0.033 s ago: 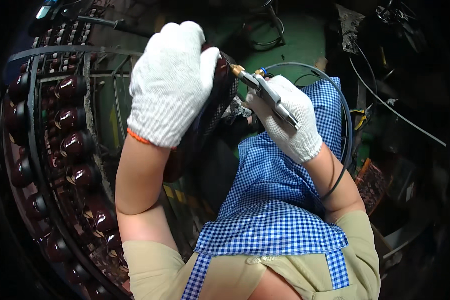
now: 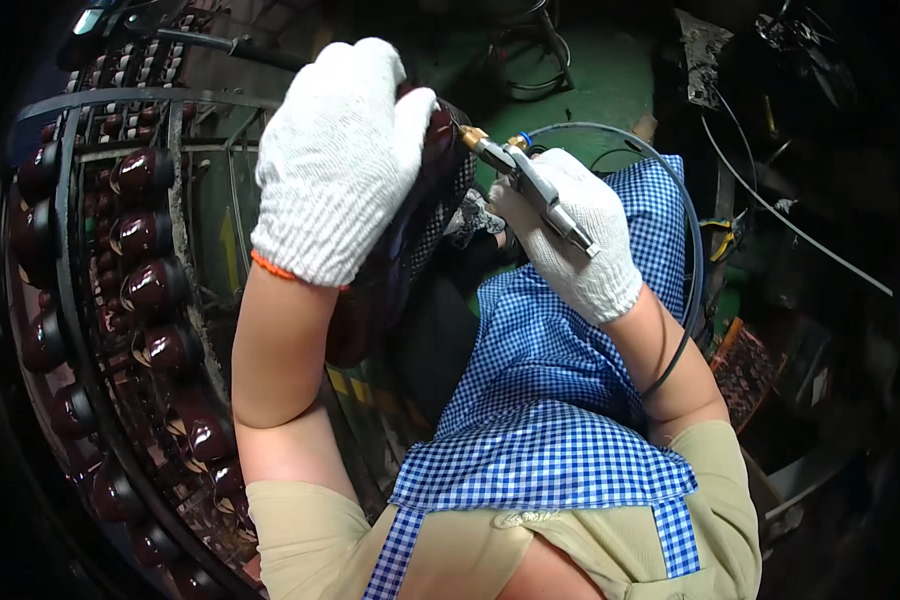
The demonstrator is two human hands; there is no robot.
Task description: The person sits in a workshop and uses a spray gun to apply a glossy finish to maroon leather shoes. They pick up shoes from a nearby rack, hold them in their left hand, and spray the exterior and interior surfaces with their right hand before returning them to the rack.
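My left hand (image 2: pixel 338 160), in a white knitted glove with an orange cuff edge, is closed over a glossy dark maroon boot (image 2: pixel 439 134); its thumb lies along the near side and the fingertips are hidden. Most of the boot is behind that hand and forearm. In my right hand (image 2: pixel 575 230), also gloved in white, is an air gun (image 2: pixel 532 180) with a grey metal body and a brass nozzle. The nozzle tip points left at the boot's upper end, very close to it; whether they touch I cannot tell. A grey hose (image 2: pixel 660 155) curves from the gun around my right forearm.
At the left, a metal rack (image 2: pixel 67 210) carries several glossy maroon boots (image 2: pixel 155 287) in rows. A blue checked apron (image 2: pixel 545 450) covers my lap. Another thin hose (image 2: pixel 770 205) hangs at the right above the green floor (image 2: pixel 610 85).
My left hand has shifted very slightly up and to the left. The air gun stays almost in the same place by the boot.
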